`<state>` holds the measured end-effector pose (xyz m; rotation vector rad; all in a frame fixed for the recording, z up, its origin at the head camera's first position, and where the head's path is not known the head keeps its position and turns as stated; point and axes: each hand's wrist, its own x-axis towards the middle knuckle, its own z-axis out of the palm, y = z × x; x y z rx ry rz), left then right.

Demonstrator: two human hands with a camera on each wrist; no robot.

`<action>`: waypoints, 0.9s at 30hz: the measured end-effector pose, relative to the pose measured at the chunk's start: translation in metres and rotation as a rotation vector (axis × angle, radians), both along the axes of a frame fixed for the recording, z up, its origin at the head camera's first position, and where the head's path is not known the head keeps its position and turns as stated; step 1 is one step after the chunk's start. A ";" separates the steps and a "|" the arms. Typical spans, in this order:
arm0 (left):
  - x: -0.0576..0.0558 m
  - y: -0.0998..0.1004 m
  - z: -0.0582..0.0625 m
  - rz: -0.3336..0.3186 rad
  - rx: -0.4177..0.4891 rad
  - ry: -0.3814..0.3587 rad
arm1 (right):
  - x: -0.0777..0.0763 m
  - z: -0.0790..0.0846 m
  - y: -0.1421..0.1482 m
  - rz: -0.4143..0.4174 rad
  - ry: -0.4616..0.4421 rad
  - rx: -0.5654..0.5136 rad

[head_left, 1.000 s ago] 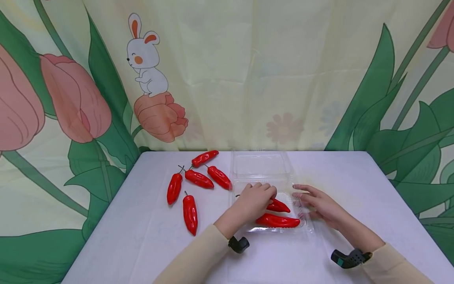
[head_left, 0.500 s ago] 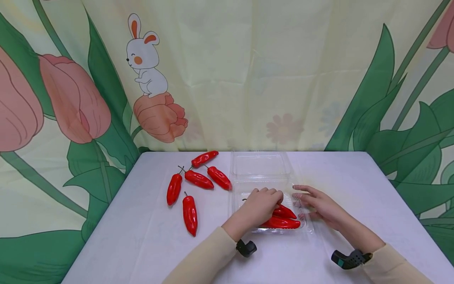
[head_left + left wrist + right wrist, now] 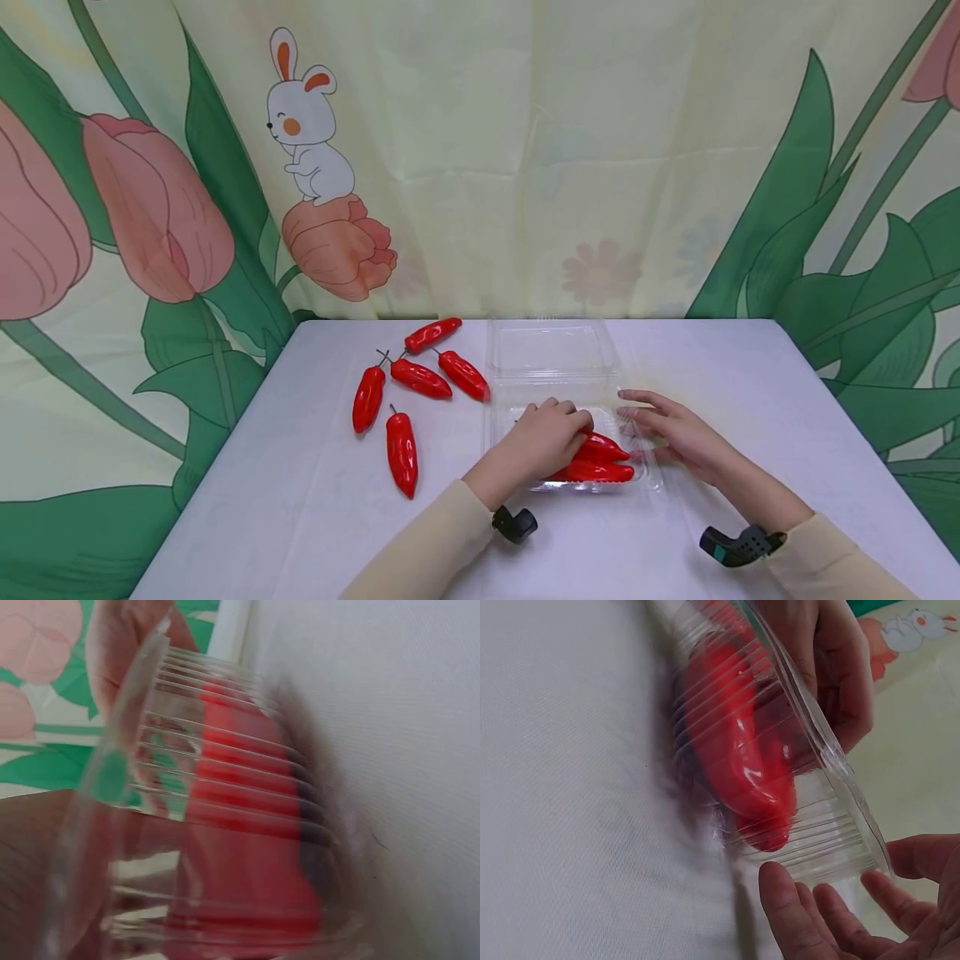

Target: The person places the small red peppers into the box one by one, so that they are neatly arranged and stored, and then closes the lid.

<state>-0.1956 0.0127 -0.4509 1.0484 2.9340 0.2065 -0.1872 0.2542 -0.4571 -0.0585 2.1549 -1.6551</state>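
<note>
While the left hand grips a tapered red pepper inside, the relaxed right hand likely steadies the clear plastic box.

On the table sits the box: two peppers in it, five peppers left of it, its lid behind, the curtain farther behind.

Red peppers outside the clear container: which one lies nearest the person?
The front pepper, lying on its own; the other four loose peppers lie farther back, their stems gathered close together.
</note>
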 end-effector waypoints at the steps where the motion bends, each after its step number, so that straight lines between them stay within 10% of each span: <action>1: 0.001 -0.001 0.001 -0.002 0.001 -0.008 | 0.000 0.000 0.000 0.003 0.002 -0.002; 27: 0.010 -0.012 0.003 0.003 0.028 -0.062 | 0.000 0.000 0.000 0.000 0.005 0.003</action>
